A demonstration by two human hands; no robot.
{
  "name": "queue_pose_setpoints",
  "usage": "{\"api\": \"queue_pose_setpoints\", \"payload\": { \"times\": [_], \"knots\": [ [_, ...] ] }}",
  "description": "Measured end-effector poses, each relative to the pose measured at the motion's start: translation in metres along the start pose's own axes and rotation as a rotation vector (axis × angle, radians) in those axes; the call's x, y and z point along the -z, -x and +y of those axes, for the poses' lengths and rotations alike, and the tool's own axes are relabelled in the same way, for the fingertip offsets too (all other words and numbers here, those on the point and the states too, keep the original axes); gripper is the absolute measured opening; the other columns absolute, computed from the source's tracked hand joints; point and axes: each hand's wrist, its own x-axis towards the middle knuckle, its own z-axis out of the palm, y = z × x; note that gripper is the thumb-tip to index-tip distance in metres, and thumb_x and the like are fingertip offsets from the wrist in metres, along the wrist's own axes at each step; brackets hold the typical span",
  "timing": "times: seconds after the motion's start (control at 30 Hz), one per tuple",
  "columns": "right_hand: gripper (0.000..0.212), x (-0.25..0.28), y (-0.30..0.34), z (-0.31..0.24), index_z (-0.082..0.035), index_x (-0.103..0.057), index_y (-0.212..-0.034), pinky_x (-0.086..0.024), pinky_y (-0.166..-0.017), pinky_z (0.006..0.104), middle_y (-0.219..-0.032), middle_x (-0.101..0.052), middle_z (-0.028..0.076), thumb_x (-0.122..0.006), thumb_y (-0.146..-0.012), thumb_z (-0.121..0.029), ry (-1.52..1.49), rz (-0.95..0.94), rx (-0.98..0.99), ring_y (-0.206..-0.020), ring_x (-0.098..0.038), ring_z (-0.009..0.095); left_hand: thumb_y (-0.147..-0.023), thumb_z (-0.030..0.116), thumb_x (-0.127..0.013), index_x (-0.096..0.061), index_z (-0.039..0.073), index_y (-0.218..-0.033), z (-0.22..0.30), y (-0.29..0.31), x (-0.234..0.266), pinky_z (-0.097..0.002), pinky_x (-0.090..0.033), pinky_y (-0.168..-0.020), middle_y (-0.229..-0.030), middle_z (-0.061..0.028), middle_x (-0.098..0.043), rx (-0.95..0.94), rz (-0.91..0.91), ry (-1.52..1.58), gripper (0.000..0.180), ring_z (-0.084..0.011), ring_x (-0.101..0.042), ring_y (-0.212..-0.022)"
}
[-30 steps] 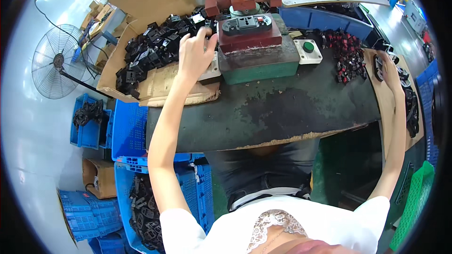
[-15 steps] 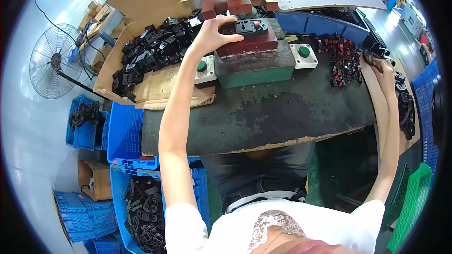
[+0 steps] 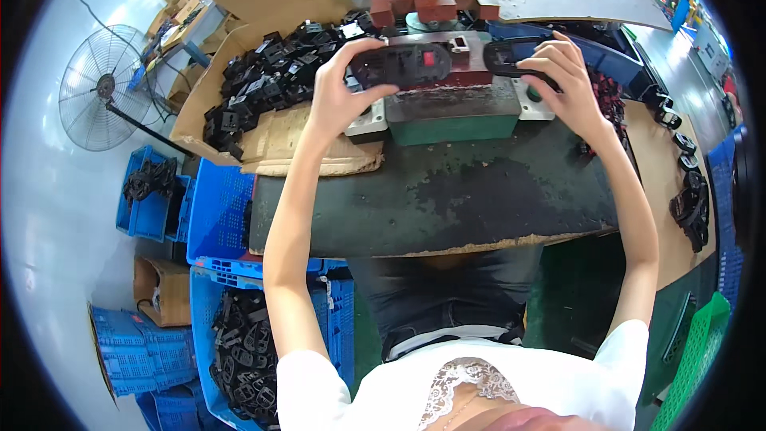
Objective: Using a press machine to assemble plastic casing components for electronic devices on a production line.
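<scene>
My left hand point(image 3: 337, 94) is closed round the left end of a black oblong socket housing point(image 3: 405, 66), which has a red switch near its right end. The housing is lifted above the dark red block point(image 3: 471, 78) on the press base. My right hand point(image 3: 565, 80) grips a black oval plastic shell point(image 3: 501, 56) by its right part, at the right side of that block. A small gap lies between the two parts. On the block, a small pale piece with a dark slot point(image 3: 459, 45) shows between them. Above stands the press head point(image 3: 435, 6), with dark red jaws.
A cardboard box point(image 3: 185, 116) of black parts stands at left. Small red and black pieces point(image 3: 608, 100) lie right of the press, before a blue bin point(image 3: 614, 60). A green button point(image 3: 533, 94) sits under my right hand. Blue crates point(image 3: 203, 303) stand lower left.
My left hand has lifted the socket housing off the red block. My right hand has come in from the board at far right with the oval shell.
</scene>
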Motion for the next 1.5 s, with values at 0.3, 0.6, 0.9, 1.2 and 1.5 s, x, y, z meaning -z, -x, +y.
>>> {"api": "queue_pose_setpoints", "payload": {
  "times": [0.3, 0.6, 0.9, 1.2, 1.5],
  "knots": [
    [0.024, -0.084, -0.063, -0.025, -0.011, -0.068, -0.104, -0.04, -0.088, 0.0383, -0.104, -0.058, 0.005, -0.067, -0.083, -0.022, -0.155, -0.125, 0.065, -0.097, -0.052, 0.025, -0.064, -0.003, -0.079, -0.058, 0.003, -0.111, 0.009, 0.113, 0.131, -0.0343, -0.042, -0.099, -0.118, -0.0102, -0.062, 0.197, 0.25, -0.276, 0.052, -0.0231, -0.057, -0.111],
    [0.024, -0.084, -0.075, -0.013, -0.007, -0.066, -0.103, -0.037, -0.099, 0.0472, -0.12, -0.058, 0.011, -0.062, -0.088, -0.025, -0.133, -0.182, 0.087, -0.108, -0.053, 0.032, -0.066, -0.003, -0.077, -0.058, 0.003, -0.114, -0.009, 0.209, 0.207, -0.0322, -0.042, -0.097, -0.118, -0.0103, -0.06, 0.439, 0.396, -0.447, 0.052, -0.0204, -0.057, -0.108],
    [0.043, -0.049, -0.083, -0.035, -0.003, -0.064, -0.085, -0.049, -0.073, 0.0407, -0.085, -0.061, 0.015, -0.072, -0.077, -0.045, 0.084, -0.339, -0.2, -0.078, -0.061, 0.032, -0.079, 0.023, -0.076, -0.056, -0.003, -0.119, -0.068, 0.267, 0.214, -0.0371, -0.042, -0.097, -0.118, -0.0172, -0.061, 0.728, 0.602, -0.854, 0.051, -0.029, -0.057, -0.11],
    [0.021, -0.062, -0.084, -0.024, 0.004, -0.063, -0.104, -0.049, -0.083, 0.0397, -0.101, -0.063, 0.019, -0.052, -0.087, -0.002, -0.105, -0.411, -0.012, -0.091, -0.061, 0.033, -0.08, 0.001, -0.066, -0.064, 0.002, -0.094, -0.039, 0.138, 0.155, -0.0336, -0.048, -0.081, -0.093, -0.0131, -0.065, 0.113, 0.428, -0.695, 0.014, -0.0279, -0.062, -0.088],
    [0.028, -0.046, -0.076, -0.024, 0.003, -0.062, -0.102, -0.048, -0.077, 0.0384, -0.097, -0.056, 0.014, -0.065, -0.074, 0.004, -0.257, -0.43, -0.086, -0.083, -0.057, 0.031, -0.069, 0.009, -0.057, -0.062, 0.014, -0.116, -0.149, 0.059, 0.151, -0.0453, -0.035, -0.104, -0.117, -0.0099, -0.063, 0.586, 0.035, -0.727, 0.047, -0.0256, -0.052, -0.12]
  ]
}}
